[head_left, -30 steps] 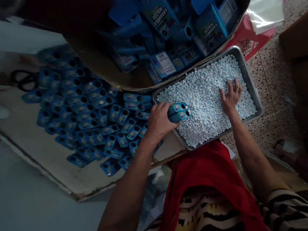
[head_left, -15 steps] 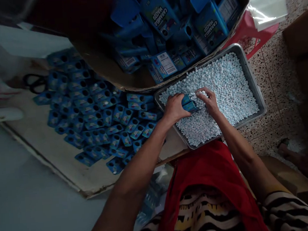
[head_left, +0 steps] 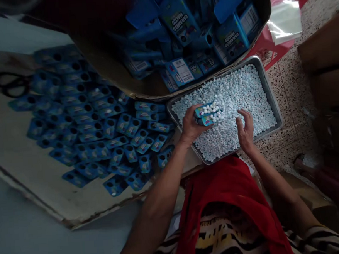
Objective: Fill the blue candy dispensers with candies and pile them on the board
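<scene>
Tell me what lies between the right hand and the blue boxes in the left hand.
In the head view, loose pale pellets in the grey tray lie between the right hand and the blue boxes the left hand holds.

"Please, what sort of place was this?"

"I believe it was a small packing workshop. Toward nine o'clock, many blue boxes [head_left: 89,126] were crowded in rows on a worktable [head_left: 29,164]."

"And what else showed it?"

"At twelve o'clock there was a large carton [head_left: 110,73], full of similar boxes, where one could read 'Caramelo Macizo'. Toward three o'clock, a metal tray [head_left: 276,110] contained a great quantity of small pale pieces [head_left: 217,139]."

"Were there other signs?"

"Yes, a red apron [head_left: 219,177] at five o'clock, and brown cartons [head_left: 323,46] stacked between two and three."
</scene>
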Action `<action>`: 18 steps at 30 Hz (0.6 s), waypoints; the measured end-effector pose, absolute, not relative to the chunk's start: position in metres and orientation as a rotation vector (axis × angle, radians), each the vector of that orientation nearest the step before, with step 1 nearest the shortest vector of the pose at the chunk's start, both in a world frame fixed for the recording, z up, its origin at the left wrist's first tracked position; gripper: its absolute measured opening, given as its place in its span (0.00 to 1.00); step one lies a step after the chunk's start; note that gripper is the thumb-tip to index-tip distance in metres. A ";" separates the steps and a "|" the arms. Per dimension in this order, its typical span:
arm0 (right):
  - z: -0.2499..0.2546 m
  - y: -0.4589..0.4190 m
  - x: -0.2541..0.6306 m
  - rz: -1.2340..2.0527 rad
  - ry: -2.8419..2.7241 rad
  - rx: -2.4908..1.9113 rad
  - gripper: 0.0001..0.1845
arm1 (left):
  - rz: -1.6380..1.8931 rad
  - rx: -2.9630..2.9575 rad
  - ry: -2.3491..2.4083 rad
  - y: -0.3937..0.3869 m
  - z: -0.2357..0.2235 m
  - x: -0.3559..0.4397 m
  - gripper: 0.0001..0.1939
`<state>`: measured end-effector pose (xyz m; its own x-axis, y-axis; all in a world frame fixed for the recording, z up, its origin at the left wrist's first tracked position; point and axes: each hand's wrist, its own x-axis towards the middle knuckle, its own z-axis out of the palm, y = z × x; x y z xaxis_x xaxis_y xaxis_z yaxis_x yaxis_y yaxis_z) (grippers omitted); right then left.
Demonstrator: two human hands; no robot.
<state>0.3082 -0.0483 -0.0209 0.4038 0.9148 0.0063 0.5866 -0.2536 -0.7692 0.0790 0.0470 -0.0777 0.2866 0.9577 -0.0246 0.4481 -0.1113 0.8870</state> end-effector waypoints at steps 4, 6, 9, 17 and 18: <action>-0.035 -0.103 0.298 0.558 -1.679 -1.933 0.27 | 0.775 1.757 1.293 0.053 -0.074 0.075 0.40; -0.043 -0.124 0.280 0.614 -1.929 -1.838 0.27 | 0.730 1.828 1.280 0.058 -0.066 0.075 0.38; -0.060 -0.134 0.260 0.746 -2.260 -1.619 0.23 | 0.586 1.963 1.248 0.066 -0.050 0.075 0.36; -0.090 -0.044 0.298 0.905 -2.137 -1.617 0.29 | 0.383 1.978 1.339 0.055 -0.025 0.039 0.36; -0.085 -0.035 0.307 0.886 -2.080 -1.670 0.28 | 0.359 1.967 1.357 0.048 -0.026 0.034 0.37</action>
<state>0.3072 -0.0347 -0.0854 -0.2587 0.9579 -0.1245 0.7533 0.1194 -0.6468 0.0340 0.0483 -0.0256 0.4103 0.8976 -0.1612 0.7008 -0.1972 0.6856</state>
